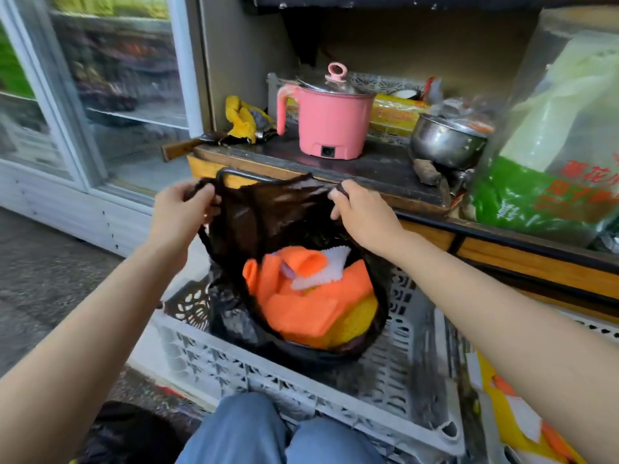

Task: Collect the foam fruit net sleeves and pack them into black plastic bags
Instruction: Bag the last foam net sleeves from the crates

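A: Where's the black bag point(274, 209)?

B: Standing inside a grey slatted crate point(268, 373), right in front of the person's knees in jeans point(268, 433). Its top is lifted up to the edge of the wood counter point(385, 169).

A: Hands?

B: 2 hands, 1 per handle. Left hand point(181, 209) has its fingers curled round the left handle loop. Right hand point(360, 212) pinches the right handle w/ thumb & fingertips. The handles are pulled apart, so the mouth gapes wide.

A: Bag look?

B: Thin, dark, slightly see-through plastic, crinkly & shiny. The sides sag and the bottom bulges on the crate floor.

A: And the foam sleeves point(301, 306)?

B: Inside the bag, approx half full. Mostly bright orange, mesh texture, folded & crumpled. 1 yellow at the lower right, 1 white w/ a zigzag edge on top. A bit of purple near the white one, can't tell what it is.

A: Anything else?

B: A pink pot point(330, 128) w/ a glass lid sits on the counter, w/ a steel pot point(445, 142) to its right. There's a glass door point(117, 95) at left.
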Tool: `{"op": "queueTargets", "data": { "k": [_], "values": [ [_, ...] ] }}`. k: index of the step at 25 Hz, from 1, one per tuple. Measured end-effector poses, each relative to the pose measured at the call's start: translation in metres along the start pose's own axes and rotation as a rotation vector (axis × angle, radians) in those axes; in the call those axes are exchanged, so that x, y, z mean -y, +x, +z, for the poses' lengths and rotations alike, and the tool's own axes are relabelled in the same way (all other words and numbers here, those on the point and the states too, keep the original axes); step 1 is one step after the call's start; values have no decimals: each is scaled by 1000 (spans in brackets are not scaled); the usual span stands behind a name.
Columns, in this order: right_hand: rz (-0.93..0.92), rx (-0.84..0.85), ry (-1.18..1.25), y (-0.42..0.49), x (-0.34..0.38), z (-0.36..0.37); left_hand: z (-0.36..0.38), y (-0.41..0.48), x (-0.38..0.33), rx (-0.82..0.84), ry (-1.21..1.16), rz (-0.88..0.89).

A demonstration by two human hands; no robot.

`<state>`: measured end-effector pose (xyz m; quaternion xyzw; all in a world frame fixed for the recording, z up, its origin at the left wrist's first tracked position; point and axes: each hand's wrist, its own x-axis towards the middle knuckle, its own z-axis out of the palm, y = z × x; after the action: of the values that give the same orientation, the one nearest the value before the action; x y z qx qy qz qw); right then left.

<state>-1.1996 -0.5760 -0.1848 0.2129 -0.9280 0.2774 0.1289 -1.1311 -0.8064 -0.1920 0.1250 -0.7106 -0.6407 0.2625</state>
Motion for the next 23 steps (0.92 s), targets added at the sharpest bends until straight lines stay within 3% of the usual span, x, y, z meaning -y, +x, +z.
{"op": "queueTargets", "data": {
  "k": [5, 11, 14, 18, 23],
  "values": [
    [-67, 2, 53, 39, 44, 3, -26, 19, -3, -58, 157, 157],
    [-170, 266, -200, 13, 43, 32, -27, -3, 21, 48, 624, 101],
    [-132, 352, -206, -9, 25, 30, -13, -16, 17, 138, 791, 171],
    [-111, 249, -220, -38, 1, -1, 21, -43, -3, 116, 1033, 520],
    [-38, -58, -127, -106, -56, -56, 89, -92, -15, 294, 857, 887]
  ]
}}
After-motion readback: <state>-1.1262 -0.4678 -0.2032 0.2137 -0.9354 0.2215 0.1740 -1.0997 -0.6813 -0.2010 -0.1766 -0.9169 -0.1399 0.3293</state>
